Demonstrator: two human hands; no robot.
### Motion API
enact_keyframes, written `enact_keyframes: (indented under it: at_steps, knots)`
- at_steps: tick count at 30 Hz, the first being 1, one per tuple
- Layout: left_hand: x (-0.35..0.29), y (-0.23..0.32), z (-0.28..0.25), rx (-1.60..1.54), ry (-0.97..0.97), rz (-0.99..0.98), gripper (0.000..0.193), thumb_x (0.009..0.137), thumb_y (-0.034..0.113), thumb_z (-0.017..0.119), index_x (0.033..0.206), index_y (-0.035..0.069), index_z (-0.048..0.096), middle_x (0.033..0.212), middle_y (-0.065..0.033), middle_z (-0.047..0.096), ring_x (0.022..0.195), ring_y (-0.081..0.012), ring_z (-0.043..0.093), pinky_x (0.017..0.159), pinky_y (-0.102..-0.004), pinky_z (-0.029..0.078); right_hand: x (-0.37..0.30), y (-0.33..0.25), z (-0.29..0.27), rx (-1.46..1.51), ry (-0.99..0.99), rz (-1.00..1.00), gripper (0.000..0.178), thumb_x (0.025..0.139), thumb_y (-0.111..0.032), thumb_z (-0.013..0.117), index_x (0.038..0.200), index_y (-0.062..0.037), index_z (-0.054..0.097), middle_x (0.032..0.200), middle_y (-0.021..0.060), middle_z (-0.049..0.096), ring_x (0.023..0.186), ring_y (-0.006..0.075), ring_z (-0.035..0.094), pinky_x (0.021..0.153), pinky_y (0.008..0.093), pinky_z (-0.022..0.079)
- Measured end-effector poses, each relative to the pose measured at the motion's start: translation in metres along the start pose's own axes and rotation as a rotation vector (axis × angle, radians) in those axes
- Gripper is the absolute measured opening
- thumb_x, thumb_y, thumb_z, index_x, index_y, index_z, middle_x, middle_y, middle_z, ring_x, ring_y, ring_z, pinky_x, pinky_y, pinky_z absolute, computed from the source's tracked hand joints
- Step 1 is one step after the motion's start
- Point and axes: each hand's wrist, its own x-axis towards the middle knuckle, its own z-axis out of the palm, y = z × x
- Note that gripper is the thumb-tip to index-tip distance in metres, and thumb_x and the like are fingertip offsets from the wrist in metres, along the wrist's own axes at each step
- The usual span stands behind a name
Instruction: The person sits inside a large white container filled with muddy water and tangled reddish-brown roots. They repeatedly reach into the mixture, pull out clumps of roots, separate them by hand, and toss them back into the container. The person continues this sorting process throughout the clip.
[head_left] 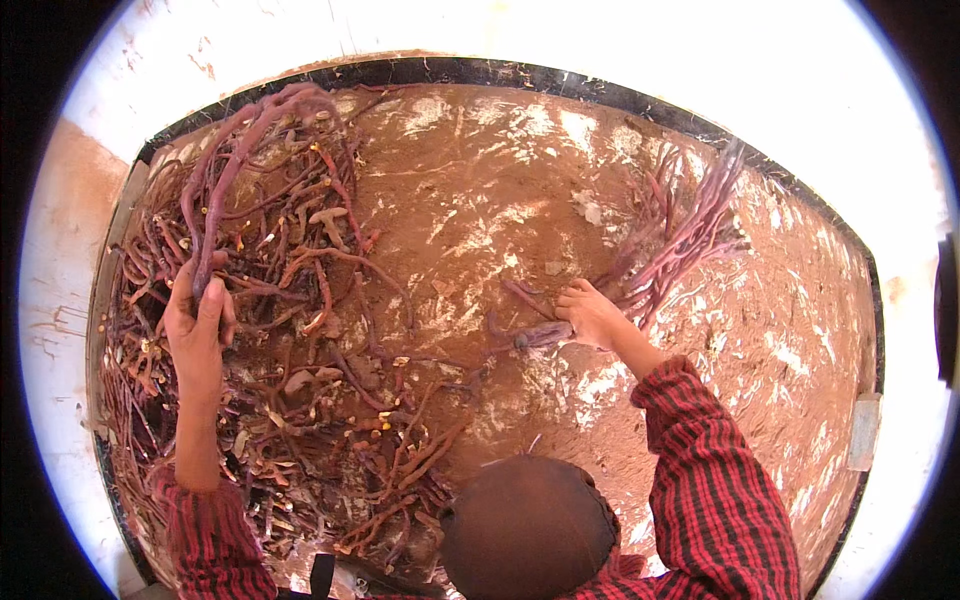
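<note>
Arching away from the left hand [198, 312], long purple roots [212, 215] bend rightward over the tangled heap [320, 290]; fingers and thumb clamp their near end. Well apart, the right hand [588, 312], forearm slanting in, grips a root bundle [690, 245] fanning toward the far right.

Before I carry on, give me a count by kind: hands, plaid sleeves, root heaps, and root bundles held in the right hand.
Bare hands (left hand, right hand): 2
Plaid sleeves (left sleeve, right sleeve): 2
Root heap: 1
Fanned root bundle: 1
Total: 6
Single roots: too tangled to count.
</note>
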Motion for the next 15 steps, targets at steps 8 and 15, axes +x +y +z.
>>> enact_keyframes:
  at_steps: [8,15]
  knots:
    - [-0.021,0.020,0.024,-0.025,-0.065,0.220,0.037,0.086,0.005,0.056,0.122,0.000,0.049,0.071,0.0016,0.048,0.058,-0.0047,0.046,0.050,-0.0183,0.038,-0.029,-0.061,-0.020,0.276,0.073,0.299,0.024,0.080,-0.027,0.060,0.088,-0.0039,0.061,0.066,0.0147,0.064,0.066,0.0337,0.064,0.061,0.0441,0.050]
    - [-0.023,0.014,0.127,0.343,-0.343,0.725,0.051,0.070,0.008,0.074,0.118,0.008,0.055,0.088,-0.0087,0.063,0.070,-0.0195,0.063,0.063,-0.0292,0.051,0.018,-0.099,0.027,0.264,0.443,0.474,0.040,0.072,-0.030,0.072,0.095,-0.0030,0.056,0.096,0.0199,0.062,0.092,0.0329,0.060,0.078,0.0425,0.046]
